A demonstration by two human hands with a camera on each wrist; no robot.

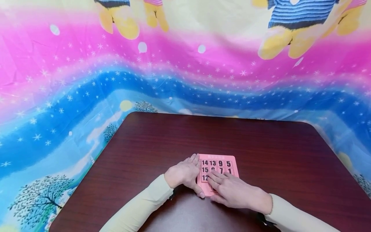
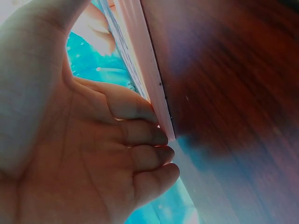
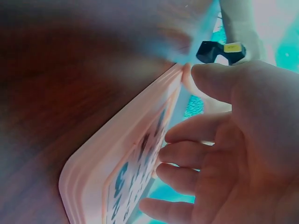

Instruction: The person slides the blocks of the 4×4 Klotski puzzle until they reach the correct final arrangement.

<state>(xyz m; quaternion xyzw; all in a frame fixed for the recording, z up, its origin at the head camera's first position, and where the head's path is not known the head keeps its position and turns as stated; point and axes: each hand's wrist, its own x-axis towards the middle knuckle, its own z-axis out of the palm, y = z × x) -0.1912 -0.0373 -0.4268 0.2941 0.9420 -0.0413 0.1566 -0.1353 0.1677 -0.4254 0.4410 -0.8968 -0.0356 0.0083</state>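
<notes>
A pink sliding number puzzle [image 1: 215, 157] lies flat on the table, its square tiles [image 1: 220, 163] printed with black numbers such as 14, 13, 9 and 5. My left hand [image 1: 185, 172] rests along the puzzle's left edge, thumb near the lower left corner. In the left wrist view its nearly straight fingers [image 2: 149, 133] touch the side of the frame. My right hand [image 1: 234, 191] lies over the lower tiles with fingers extended, hiding much of the lower rows. In the right wrist view, those fingers [image 3: 182, 156] reach across the face of the puzzle.
The dark reddish-brown wooden table [image 1: 162, 138] has rounded far corners. Behind it and at its sides hangs a colourful printed cloth [image 1: 179, 77] with snowflakes and trees. Long pale sleeves [image 1: 145, 203] cover both arms.
</notes>
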